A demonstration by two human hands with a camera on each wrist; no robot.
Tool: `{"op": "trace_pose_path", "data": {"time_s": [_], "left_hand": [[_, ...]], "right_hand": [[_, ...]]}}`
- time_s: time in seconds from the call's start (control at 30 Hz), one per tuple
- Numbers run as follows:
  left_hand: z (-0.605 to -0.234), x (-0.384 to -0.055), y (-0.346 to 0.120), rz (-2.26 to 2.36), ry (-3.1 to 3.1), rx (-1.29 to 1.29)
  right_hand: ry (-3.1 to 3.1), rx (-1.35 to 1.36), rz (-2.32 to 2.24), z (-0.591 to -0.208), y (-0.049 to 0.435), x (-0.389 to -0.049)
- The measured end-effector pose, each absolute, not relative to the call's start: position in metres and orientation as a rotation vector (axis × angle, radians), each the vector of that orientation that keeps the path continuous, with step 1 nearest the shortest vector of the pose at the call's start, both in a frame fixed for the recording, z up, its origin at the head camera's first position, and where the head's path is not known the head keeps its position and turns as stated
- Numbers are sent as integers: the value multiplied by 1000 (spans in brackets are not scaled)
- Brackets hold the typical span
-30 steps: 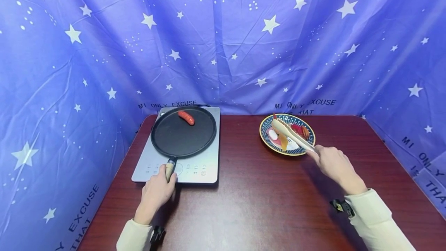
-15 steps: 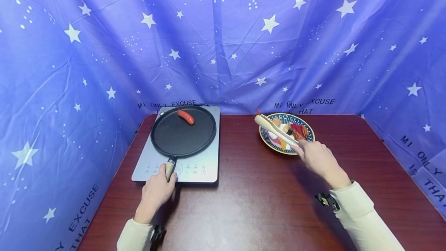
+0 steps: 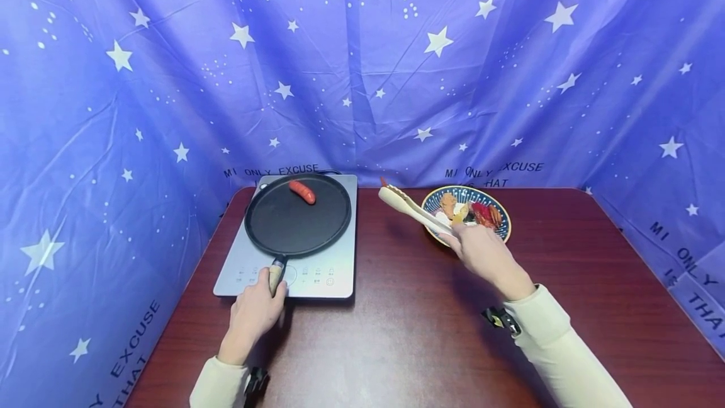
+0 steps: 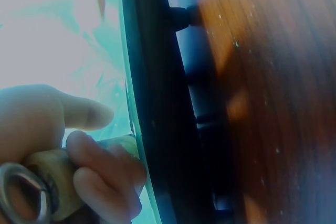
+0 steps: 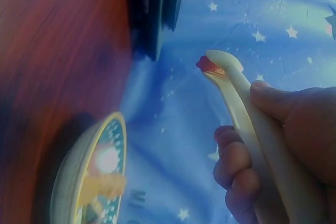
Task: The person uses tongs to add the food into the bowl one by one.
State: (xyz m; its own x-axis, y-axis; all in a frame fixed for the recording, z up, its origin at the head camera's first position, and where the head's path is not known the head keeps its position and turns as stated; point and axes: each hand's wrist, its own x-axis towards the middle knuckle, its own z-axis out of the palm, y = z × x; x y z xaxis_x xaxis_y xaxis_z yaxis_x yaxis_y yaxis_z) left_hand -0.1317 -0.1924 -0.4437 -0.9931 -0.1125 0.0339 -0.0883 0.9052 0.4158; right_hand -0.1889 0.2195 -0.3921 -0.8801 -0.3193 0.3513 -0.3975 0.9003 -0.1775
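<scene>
My left hand grips the wooden handle of a flat black frying pan, which sits on a silver induction cooker. One red sausage lies near the pan's far edge. In the right wrist view, my right hand squeezes a pair of cream tongs. Their tips clasp a brownish food piece with a red end, mostly hidden by the tongs; its kind I cannot tell. In the head view the tongs point left, between cooker and plate, with my hand over the plate's near rim.
A blue-patterned plate with a yellow rim holds several foods, among them a brown drumstick-shaped piece and a dark red item. The dark red wooden table ends at a blue star-printed curtain behind and at the sides.
My right hand has carried the tongs and the red-tipped piece leftward from over the plate toward the cooker. My left hand, the pan and the sausage have stayed in place.
</scene>
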Motion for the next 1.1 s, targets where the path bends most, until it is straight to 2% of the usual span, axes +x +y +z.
{"op": "trace_pose_path", "data": {"time_s": [0.43, 1.1], "left_hand": [[-443, -130, -193, -638, -3007, 149], [-445, -132, -193, -656, -3002, 154]], "right_hand": [[-2694, 671, 363, -385, 171, -195], [-2837, 733, 411, -388, 113, -197]]}}
